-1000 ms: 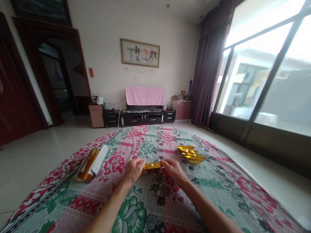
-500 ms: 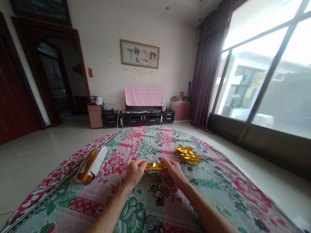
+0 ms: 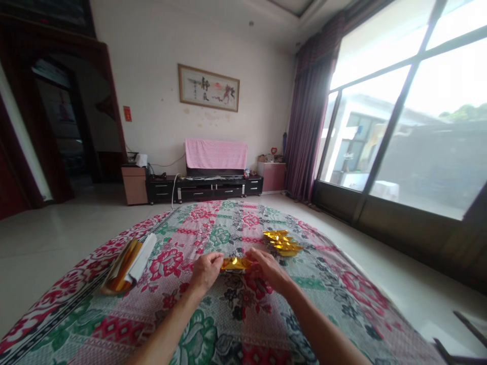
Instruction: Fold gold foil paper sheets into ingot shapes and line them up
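Observation:
Between my two hands stretches a strip of folded gold foil paper [image 3: 236, 263], level and just over the patterned cloth. My left hand [image 3: 206, 270] is closed, pinching the strip's left end between thumb and fingertips. At the other end, my right hand [image 3: 267, 270] has its fingers closed on the foil; part of that end is hidden behind them. Beyond my right hand lies a small pile of folded gold foil pieces [image 3: 283, 244] with pointed ends. Off to the left rests a loosely rolled bundle of gold and white sheets [image 3: 129, 266].
The rounded table under a flowered cloth [image 3: 198, 334] fills the foreground. Past its far edge stands a low black TV cabinet [image 3: 207, 190], with a pink cloth [image 3: 216, 154] draped over what stands on it. Large windows [image 3: 437, 132] line the right side, a doorway [image 3: 61, 126] the left.
The whole view has shifted slightly to the right, so things appear further left. Both hands keep their hold on the foil strip, which looks nearly the same.

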Available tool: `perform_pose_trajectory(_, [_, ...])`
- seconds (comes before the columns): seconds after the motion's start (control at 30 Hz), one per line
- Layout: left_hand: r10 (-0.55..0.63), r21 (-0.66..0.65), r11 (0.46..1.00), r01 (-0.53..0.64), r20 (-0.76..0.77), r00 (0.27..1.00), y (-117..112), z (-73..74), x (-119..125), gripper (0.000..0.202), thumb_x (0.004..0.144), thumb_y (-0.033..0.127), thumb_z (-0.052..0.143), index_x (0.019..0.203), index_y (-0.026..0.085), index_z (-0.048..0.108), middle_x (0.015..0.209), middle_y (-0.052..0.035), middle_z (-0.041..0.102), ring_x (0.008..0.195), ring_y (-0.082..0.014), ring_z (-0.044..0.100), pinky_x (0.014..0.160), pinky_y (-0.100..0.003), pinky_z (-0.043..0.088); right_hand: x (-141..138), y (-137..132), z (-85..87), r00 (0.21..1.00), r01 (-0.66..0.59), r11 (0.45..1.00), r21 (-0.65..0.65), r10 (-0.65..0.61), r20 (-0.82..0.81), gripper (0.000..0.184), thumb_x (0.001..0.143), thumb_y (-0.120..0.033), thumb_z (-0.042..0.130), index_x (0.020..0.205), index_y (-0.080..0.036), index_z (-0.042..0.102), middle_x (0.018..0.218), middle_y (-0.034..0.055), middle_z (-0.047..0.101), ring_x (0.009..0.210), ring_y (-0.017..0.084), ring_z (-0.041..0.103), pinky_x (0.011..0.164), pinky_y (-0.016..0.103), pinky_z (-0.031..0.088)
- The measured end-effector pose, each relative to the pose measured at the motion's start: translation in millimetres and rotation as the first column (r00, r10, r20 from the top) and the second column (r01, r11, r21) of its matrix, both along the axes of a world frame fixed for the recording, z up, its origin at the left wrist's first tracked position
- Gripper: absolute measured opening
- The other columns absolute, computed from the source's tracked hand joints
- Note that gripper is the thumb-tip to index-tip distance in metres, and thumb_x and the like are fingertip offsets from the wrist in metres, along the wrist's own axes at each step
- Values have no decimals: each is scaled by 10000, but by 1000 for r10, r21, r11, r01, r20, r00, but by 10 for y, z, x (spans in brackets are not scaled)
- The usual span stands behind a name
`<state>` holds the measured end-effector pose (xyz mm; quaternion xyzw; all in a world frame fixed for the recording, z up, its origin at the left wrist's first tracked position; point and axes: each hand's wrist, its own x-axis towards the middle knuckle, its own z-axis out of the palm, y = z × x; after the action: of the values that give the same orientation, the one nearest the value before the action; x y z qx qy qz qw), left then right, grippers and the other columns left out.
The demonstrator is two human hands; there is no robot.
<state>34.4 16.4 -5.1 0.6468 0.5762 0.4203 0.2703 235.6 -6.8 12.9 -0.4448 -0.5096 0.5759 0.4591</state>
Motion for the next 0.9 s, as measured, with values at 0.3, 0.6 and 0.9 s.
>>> perform_pose_trajectory(0.3, [-11, -121, 992, 32, 175, 985, 114, -5, 348, 188, 696, 263, 577, 793, 184, 717, 679, -26, 695, 671, -166, 625, 549, -203, 423, 327, -53, -97, 994, -7, 1000, -4, 7, -111, 329, 697, -344, 684, 959, -165, 600, 885, 19, 643, 684, 93, 610, 615, 193, 494])
perform_pose_trajectory(0.6, [-96, -240, 933, 268, 552, 828, 66, 52, 1109, 244, 742, 248, 555, 936, 145, 660, 815, -56, 705, 699, -164, 646, 536, -214, 475, 1011, -73, -97, 927, 197, 976, -96, -217, -307, 220, 738, -250, 655, 932, -155, 615, 837, 39, 662, 703, 105, 633, 653, 210, 522])
perform_pose_trajectory(0.9, [-62, -304, 869, 389, 715, 697, 11, 47, 1574, 264, 739, 163, 580, 995, 121, 626, 839, -77, 701, 715, -151, 656, 543, -193, 463, 1398, -173, -88, 899, 330, 942, -62, -334, -283, 229, 703, -262, 677, 905, -165, 634, 871, 44, 670, 741, 113, 635, 662, 202, 514])
